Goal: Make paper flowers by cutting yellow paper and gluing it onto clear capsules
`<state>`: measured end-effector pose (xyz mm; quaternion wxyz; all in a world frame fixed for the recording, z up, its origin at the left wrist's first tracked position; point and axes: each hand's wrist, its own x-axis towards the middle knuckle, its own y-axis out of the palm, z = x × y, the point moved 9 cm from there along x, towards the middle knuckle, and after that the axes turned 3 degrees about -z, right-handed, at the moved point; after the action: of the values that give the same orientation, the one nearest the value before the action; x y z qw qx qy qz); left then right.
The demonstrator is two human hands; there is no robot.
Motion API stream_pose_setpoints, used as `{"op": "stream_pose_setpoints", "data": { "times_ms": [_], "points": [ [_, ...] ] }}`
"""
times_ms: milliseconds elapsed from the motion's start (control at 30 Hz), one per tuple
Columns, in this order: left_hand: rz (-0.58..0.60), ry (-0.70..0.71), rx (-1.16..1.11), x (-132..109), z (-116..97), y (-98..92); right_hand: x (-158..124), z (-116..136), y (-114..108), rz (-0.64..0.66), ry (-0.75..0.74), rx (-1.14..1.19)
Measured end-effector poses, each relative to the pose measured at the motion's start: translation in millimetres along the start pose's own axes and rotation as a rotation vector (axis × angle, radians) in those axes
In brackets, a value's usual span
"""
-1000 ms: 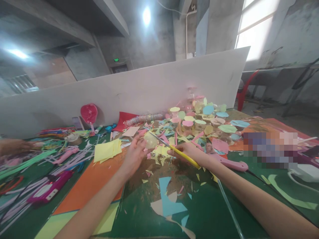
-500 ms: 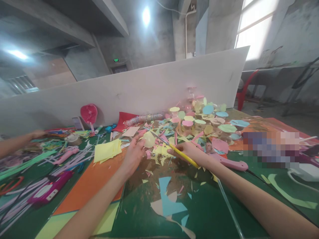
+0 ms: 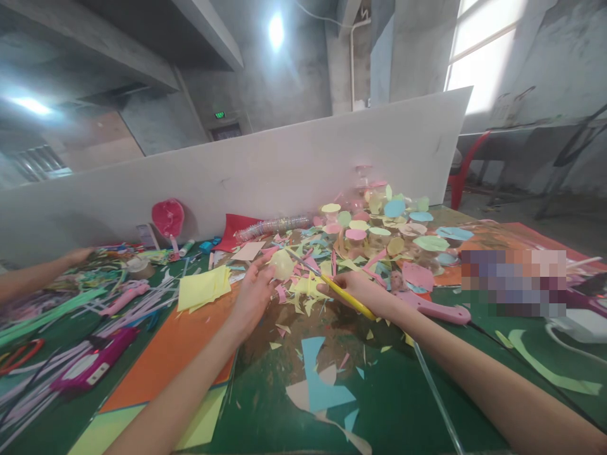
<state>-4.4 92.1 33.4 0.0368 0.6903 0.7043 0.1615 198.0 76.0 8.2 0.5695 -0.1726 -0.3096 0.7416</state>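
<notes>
Between the thumb and fingers of my left hand is a pale yellow rounded paper piece. My right hand is closed around the yellow handles of a pair of scissors. The scissor blades point up and left, close to the right side of the paper; I cannot tell whether they touch it. Under and around both hands lie yellow paper scraps. Nearer to me rests a cut blue paper offcut.
A stack of yellow paper squares lies on orange sheets at left. Paper-topped plastic cups stand at the back right. A pink glue gun with a cord lies right of my wrist. Another person's hand reaches in from the left.
The view has shifted very slightly. Both my hands stay in nearly the same place, with the paper and scissors still held. The other person's hand has moved slightly.
</notes>
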Motion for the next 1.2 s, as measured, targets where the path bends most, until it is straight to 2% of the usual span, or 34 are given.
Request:
{"op": "stream_pose_setpoints", "data": {
  "times_ms": [133,300,400,667,867,1200],
  "points": [
    [0.013,0.039,0.012,3.4,-0.1,-3.5,-1.2,-0.5,2.1,0.014,0.024,0.043],
    [-0.006,0.05,0.037,4.6,1.0,-8.5,0.1,-3.9,-12.3,-0.052,0.069,0.058],
    [-0.006,0.035,0.016,4.2,1.6,-7.7,0.4,-2.2,-17.7,-0.066,0.042,0.054],
    [0.003,0.043,-0.033,2.1,-1.8,-4.1,-10.7,19.2,-7.6,0.013,-0.094,0.028],
    [0.035,0.051,-0.052,0.9,-2.2,1.3,-13.9,23.2,-1.2,0.094,-0.063,0.02],
    [0.099,-0.015,-0.013,-4.6,8.5,8.9,-11.9,23.5,1.6,0.126,-0.073,0.007]
  ]
}}
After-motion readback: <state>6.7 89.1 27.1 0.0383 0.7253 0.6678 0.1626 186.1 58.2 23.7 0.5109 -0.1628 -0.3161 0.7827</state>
